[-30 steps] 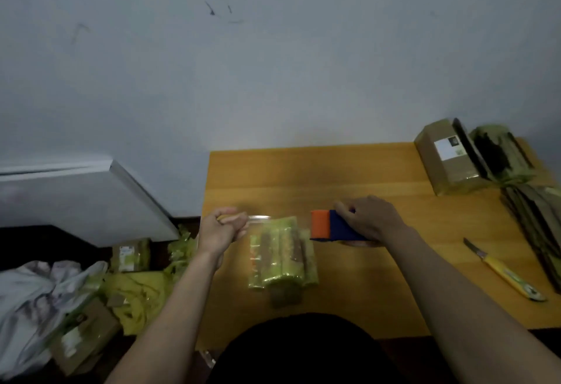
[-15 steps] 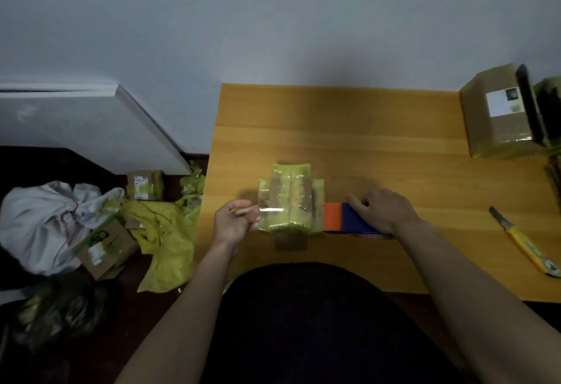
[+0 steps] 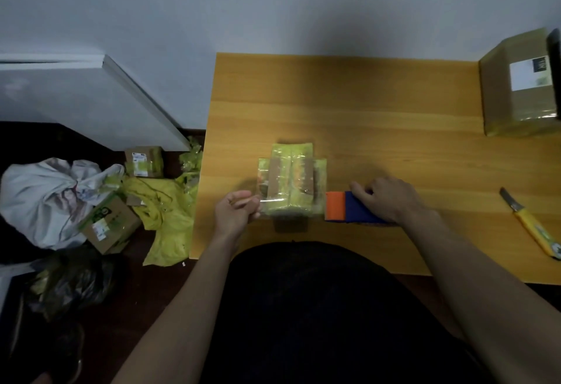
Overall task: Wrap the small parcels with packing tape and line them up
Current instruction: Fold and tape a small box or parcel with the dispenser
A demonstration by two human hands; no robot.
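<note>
One wooden table [image 3: 379, 116] fills the centre and right of the view, set against a pale wall [image 3: 273, 4]. A white panel [image 3: 76, 95] is leaned on the wall at left, above a dark floor. On that floor a grey-white cloth bundle [image 3: 45, 195], yellow plastic wrap [image 3: 164, 213], a black bag [image 3: 69, 286] and 2 small cartons [image 3: 109, 225] [image 3: 144, 161] are seen, w/ labels too blurred to read. At the table's far right a large brown box [image 3: 516, 86] w/ a white label is stood. Approx. mid-table, near the front edge, the bundle of small parcels [image 3: 291, 183] is laid flat; yellow-green wrap, brown strips, shiny film over it. A clear strip of tape [image 3: 273, 201] is stretched across the bundle's near end, from the L side to the dispenser at R. The tape dispenser [image 3: 349, 207], orange and blue, is set touching the bundle's R side and is gripped from above by the right hand [image 3: 385, 198], fingers curled over the blue body. The tape's free end is pinched by the left hand [image 3: 235, 213], fingers closed, just L of the bundle. A yellow-handled knife [image 3: 531, 225] is lain near the R edge, well apart from both hands.
</note>
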